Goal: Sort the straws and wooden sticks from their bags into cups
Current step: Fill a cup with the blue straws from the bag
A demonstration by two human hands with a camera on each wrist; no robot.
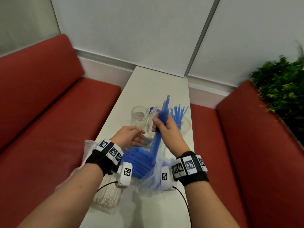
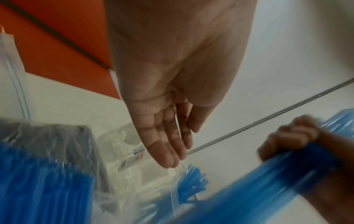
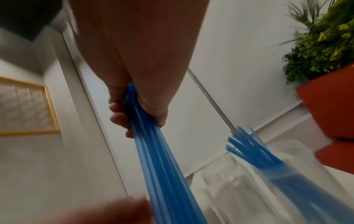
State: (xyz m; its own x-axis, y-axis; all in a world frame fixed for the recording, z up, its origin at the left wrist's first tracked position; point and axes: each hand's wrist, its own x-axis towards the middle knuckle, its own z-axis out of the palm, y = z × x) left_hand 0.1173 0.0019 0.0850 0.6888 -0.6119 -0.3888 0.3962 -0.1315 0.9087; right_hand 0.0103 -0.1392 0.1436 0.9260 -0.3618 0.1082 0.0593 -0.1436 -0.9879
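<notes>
My right hand (image 1: 166, 127) is closed in a fist around a bundle of blue straws (image 1: 162, 122), its fingers (image 3: 119, 118) wrapped round the middle of the bundle. The straws stand steeply, upper ends above my fist and lower ends down in the clear plastic bag (image 1: 148, 171) that lies open toward the near end of the white surface (image 1: 148, 79). More blue straws (image 1: 139, 162) lie packed inside that bag.

My left hand (image 1: 131, 136) holds nothing; in the left wrist view its fingers (image 2: 166, 145) are straight and lie close together, pointing down toward the cups, just left of the bundle.

Beyond my hands three clear cups stand in a row across the surface. The left cup (image 1: 139, 116) has no straws in it, the middle cup (image 1: 156, 112) is partly hidden behind the bundle, and the right cup (image 1: 185, 125), near the right edge, carries a fan of blue straws (image 1: 178, 112).

At the near left corner a second clear bag (image 1: 107, 199) of pale wooden sticks lies partly under my left forearm.
</notes>
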